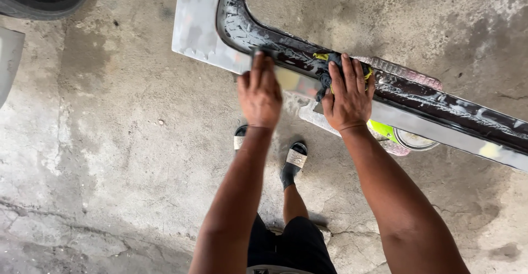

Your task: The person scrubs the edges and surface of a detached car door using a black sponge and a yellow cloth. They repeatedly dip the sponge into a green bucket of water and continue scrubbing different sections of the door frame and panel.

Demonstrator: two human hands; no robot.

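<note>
grey and dark, the long car panel (209, 26) lies over the concrete floor (110, 142), bent like a corner at the top and running off to the right. its dark groove looks scratched and patchy, with pale grey paint along the edge. the left hand (259, 92) lies flat and open on the panel's edge. the right hand (348, 95) presses down on a dark rag (325, 76) with yellow bits, fingers spread over it. a round tin (413, 140) peeks out under the panel.
</note>
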